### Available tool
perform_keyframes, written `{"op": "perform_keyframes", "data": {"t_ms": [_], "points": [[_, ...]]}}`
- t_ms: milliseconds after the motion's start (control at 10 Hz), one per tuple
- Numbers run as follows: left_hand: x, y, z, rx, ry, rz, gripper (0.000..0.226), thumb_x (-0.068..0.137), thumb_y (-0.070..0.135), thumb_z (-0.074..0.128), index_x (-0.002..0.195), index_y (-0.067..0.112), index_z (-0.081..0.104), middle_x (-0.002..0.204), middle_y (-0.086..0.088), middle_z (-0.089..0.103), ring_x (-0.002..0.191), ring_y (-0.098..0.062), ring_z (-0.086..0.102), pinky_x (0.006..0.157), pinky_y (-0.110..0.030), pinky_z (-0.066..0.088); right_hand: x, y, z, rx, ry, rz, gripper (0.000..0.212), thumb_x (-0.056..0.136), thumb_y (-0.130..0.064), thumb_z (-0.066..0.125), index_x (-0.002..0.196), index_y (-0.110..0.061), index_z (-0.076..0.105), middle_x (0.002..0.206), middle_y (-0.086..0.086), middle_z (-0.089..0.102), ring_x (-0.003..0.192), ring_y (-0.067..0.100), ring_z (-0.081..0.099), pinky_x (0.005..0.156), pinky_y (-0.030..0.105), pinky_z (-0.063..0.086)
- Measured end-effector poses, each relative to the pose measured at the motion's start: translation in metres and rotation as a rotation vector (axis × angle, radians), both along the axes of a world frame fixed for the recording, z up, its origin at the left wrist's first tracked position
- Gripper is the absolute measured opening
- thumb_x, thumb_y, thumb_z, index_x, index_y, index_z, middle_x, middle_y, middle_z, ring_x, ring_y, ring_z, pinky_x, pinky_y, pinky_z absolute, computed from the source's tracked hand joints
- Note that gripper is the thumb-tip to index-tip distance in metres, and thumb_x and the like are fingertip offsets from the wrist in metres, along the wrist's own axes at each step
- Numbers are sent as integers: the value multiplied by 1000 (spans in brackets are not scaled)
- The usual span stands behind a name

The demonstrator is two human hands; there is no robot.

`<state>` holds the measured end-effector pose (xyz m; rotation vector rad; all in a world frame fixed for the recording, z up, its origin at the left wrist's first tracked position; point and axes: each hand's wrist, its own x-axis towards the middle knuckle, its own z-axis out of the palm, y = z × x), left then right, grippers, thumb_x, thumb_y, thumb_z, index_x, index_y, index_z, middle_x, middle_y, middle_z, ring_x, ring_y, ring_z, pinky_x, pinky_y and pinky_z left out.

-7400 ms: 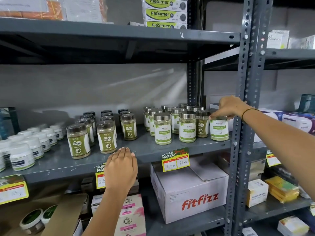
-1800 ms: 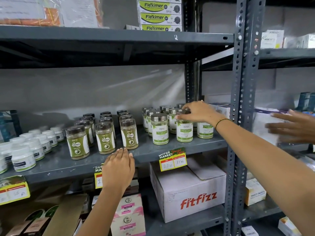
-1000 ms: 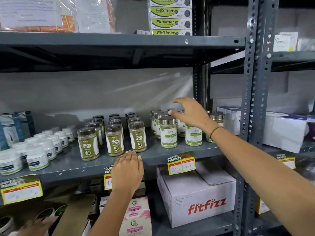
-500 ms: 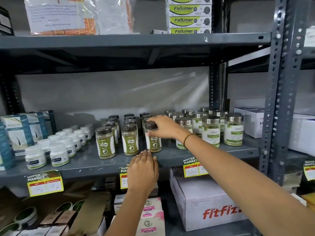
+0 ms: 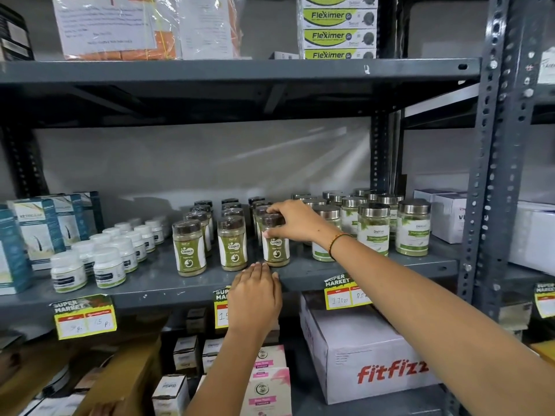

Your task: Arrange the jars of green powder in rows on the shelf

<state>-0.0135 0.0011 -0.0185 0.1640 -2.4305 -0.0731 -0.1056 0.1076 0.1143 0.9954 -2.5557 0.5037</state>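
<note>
On the middle tier of a grey steel rack, the fingers of the right hand curl over the dark lid of a front-row jar of green powder, the thumb pressed against its near side just above the white label, so the hand grips the jar by its top. The jar stands upright on the shelf, near the front edge, as the rightmost of three dark-lidded jars in the front row; more dark-lidded jars line up behind them in three columns running toward the back wall. A thin beaded bracelet circles the right wrist, and the forearm crosses in front of a second group, the silver-lidded jars of paler green powder, which stand in rows just to the right. The left hand lies flat and open, palm down, fingertips on the shelf's front lip just below the gripped jar, partly covering a yellow price tag. Small white bottles fill the shelf's left part, beside teal cartons. A white Fitfizz box sits on the tier below, and stacked Fleximer cartons sit on the tier above.
</note>
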Motion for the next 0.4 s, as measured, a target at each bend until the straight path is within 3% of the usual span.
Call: {"op": "perform_keyframes", "data": {"t_ms": [200, 300, 400], "points": [[-2, -2, 1, 18, -43, -19, 54, 97, 39, 21, 133, 11, 50, 138, -7, 55, 129, -19, 47, 112, -34, 33, 2, 5, 0, -17, 34, -4, 77, 82, -57, 69, 145, -17, 49, 143, 10, 56, 130, 28, 53, 104, 44, 47], [-2, -5, 2, 22, -64, -29, 53, 97, 38, 22, 133, 10, 49, 139, -8, 54, 129, -20, 47, 111, -34, 34, 4, 12, 5, -86, 78, 13, 70, 84, -56, 65, 141, -16, 53, 137, 11, 60, 125, 29, 57, 101, 44, 49], [-1, -5, 9, 55, -62, -29, 45, 96, 38, 27, 119, 15, 58, 126, -7, 63, 114, -24, 58, 90, -37, 47, 7, 22, 11, -184, 152, 1, 59, 90, -52, 60, 139, -20, 54, 136, 8, 61, 122, 26, 59, 100, 46, 50]]}}
